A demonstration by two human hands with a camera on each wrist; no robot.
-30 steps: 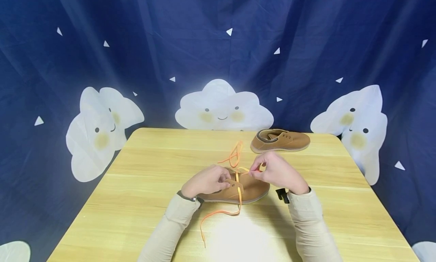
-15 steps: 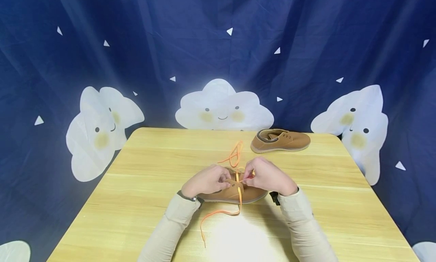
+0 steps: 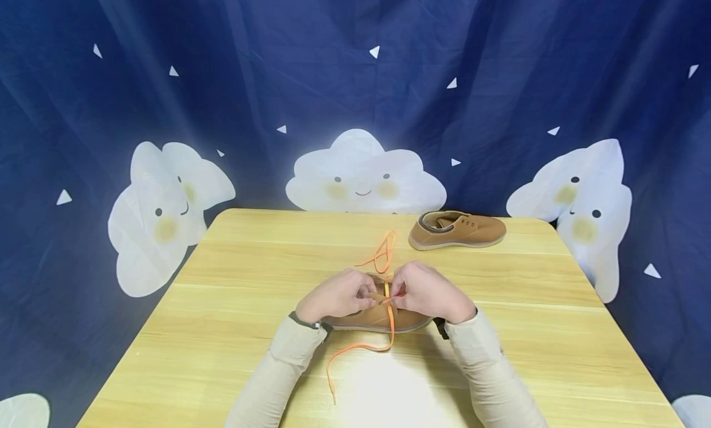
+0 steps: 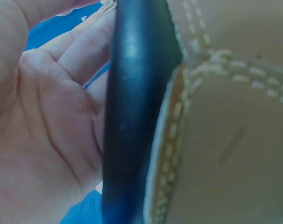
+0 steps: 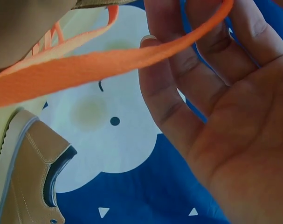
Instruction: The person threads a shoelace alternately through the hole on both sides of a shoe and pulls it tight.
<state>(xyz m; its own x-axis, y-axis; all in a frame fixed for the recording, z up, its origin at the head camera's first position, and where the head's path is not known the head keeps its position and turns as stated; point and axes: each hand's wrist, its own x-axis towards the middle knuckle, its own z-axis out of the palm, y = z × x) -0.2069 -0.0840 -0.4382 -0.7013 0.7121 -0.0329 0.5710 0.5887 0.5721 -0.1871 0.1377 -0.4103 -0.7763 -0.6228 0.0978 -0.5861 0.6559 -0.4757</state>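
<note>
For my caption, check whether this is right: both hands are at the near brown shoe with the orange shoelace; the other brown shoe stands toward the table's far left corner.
Wrong corner: the head view shows the other brown shoe toward the far right corner of the table. The rest stands: left hand and right hand are at the near brown shoe with the orange shoelace.

Blue curtain (image 3: 316, 88): white clouds (image 3: 363, 159), small triangles (image 3: 374, 52) | wood-grain table (image 3: 555, 329) | far brown shoe (image 3: 463, 231): back right, toe rightward
</note>
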